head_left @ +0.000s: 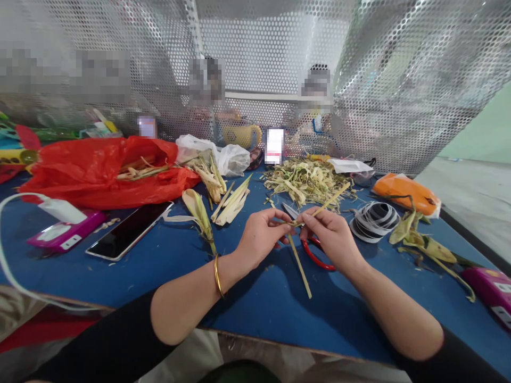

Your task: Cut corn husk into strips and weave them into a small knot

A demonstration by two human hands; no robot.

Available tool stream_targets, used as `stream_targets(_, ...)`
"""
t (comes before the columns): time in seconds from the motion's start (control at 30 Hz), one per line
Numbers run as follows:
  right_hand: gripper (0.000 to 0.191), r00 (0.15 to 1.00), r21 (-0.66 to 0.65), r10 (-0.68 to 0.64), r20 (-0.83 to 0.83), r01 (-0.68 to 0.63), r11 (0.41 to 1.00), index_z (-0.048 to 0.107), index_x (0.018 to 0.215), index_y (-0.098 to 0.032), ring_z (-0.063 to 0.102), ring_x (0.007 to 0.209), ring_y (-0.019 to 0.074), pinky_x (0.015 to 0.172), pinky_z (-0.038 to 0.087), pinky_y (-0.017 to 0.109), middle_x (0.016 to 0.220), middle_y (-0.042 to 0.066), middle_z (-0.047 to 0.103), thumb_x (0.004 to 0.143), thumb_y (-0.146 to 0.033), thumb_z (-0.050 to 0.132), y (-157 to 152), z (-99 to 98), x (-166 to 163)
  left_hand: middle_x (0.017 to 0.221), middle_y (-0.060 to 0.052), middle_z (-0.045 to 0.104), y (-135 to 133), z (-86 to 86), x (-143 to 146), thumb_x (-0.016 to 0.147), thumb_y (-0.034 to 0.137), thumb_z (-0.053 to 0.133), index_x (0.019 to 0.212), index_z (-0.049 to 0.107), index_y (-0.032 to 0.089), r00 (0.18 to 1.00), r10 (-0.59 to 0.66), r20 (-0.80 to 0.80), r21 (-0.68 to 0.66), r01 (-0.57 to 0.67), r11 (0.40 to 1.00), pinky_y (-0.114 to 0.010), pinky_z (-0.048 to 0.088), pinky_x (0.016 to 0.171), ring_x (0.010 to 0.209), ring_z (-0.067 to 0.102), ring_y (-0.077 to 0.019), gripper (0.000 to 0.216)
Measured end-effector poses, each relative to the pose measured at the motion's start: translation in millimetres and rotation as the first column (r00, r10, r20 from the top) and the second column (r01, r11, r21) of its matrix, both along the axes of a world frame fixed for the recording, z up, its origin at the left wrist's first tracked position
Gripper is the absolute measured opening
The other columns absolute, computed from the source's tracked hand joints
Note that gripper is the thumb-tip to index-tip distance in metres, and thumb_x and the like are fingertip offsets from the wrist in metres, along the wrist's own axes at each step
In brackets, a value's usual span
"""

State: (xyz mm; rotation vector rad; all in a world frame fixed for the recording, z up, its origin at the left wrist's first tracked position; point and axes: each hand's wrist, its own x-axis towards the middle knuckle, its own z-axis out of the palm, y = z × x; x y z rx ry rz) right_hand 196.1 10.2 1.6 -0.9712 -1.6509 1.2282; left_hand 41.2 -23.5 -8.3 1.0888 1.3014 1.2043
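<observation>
Head view: a husk (198,210) lies on the blue table (255,314); the left hand (261,234) pinches thin straw strips (300,267); red-handled scissors (312,257) show partly behind the right hand (333,234), also pinching strips; farther right sits a ribbon roll (373,222).

A phone (131,231) lies beside a purple power strip (84,233); rightward sits an orange packet (405,192).

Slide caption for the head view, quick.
Left hand and right hand pinching pale plant fibre near red-handled scissors over a blue table.
</observation>
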Motion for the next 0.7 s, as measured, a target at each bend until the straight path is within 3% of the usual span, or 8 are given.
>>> stream_targets(0.17,0.030,0.999,0.037,-0.040,-0.007,0.041,0.998,0.061,0.074,-0.018,0.054,0.052,0.0127,0.053,0.044,0.025,0.057,-0.001,0.060,0.080,-0.047,0.063,-0.6,-4.3,-2.3,0.062,0.001,0.068,0.7,0.3,0.8,0.074,0.012,0.066,0.078,0.066,0.016,0.996,0.031,-0.087,0.057,-0.026,0.998,-0.016,0.042,0.043,0.046,0.059,-0.0089,0.006)
stream_targets(0.7,0.027,0.994,-0.041,-0.106,-0.039,0.105,0.994,0.060,0.074,-0.018,0.054,0.052,0.0131,0.053,0.041,0.025,0.057,-0.001,0.060,0.080,-0.045,0.063,-1.1,-8.1,-4.1,0.066,0.001,0.071,0.7,-0.1,2.0,0.074,0.013,0.067,0.079,0.069,0.018,0.996,0.057,-0.073,0.083,-0.051,0.995,-0.017,0.043,0.043,0.047,0.059,-0.0087,0.007)
